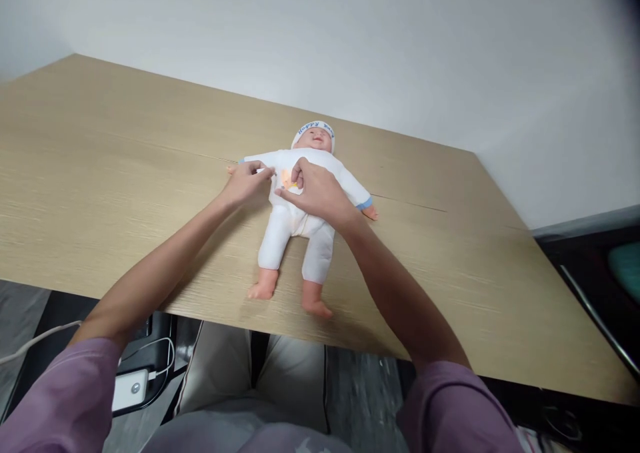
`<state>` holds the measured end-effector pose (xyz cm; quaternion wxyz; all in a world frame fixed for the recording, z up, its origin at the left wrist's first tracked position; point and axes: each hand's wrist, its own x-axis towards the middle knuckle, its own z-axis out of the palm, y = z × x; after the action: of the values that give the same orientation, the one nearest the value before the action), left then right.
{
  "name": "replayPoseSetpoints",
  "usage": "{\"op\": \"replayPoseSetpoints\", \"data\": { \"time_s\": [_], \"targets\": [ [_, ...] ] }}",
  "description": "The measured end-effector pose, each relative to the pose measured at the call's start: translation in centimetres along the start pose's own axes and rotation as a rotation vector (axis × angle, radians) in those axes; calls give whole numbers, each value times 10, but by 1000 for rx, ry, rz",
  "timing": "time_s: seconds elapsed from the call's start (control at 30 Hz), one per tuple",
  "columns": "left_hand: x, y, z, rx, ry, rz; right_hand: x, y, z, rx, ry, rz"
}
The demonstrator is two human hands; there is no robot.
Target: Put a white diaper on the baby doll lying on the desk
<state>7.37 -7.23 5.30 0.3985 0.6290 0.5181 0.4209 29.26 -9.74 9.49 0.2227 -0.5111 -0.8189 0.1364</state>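
Observation:
A baby doll (316, 253) lies on its back on the wooden table, its head pointing away from me. It wears a white outfit with blue cuffs, an orange print on the chest and a white cap (309, 127) with blue lettering. At the left side of its chest, my left hand (249, 182) pinches the white cloth between thumb and fingertips. Over the belly, my right hand (320, 190) has curled fingers with the thumb held apart, and nothing shows between them. It partly covers the print.
The wooden table (125, 119) reaches back to a pale wall (350, 46). Below its front edge, a white power bank (131, 390) with a cable rests on a dark surface at left. A dark object (595, 266) stands beyond the right edge.

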Motion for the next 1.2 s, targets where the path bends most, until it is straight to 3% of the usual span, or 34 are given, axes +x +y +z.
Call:
{"op": "replayPoseSetpoints", "data": {
  "time_s": [0.17,0.33,0.43,0.57,0.73,0.87,0.97,1.07,1.13,1.2],
  "targets": [
    [10,13,27,-23,-159,157,4,3,11,-37,68,23],
    [11,-5,34,-167,-118,291,7,9,20,-71,127,21],
    [14,-22,35,-196,-55,266,8,14,24,-83,180,3],
    [22,-37,39,-248,-137,195,8,19,30,-59,248,16],
    [28,-44,39,-280,-186,209,8,25,32,92,360,5],
    [28,-45,42,-203,-92,228,8,28,30,243,473,17],
    [16,-36,45,-32,141,254,-2,23,24,292,535,-29],
    [-16,-14,46,103,328,347,-34,10,13,294,569,-101],
    [-45,4,44,143,305,431,-66,-2,7,299,527,-124],
    [-76,18,41,199,152,487,-101,-12,4,327,404,-110]
  ]
}}
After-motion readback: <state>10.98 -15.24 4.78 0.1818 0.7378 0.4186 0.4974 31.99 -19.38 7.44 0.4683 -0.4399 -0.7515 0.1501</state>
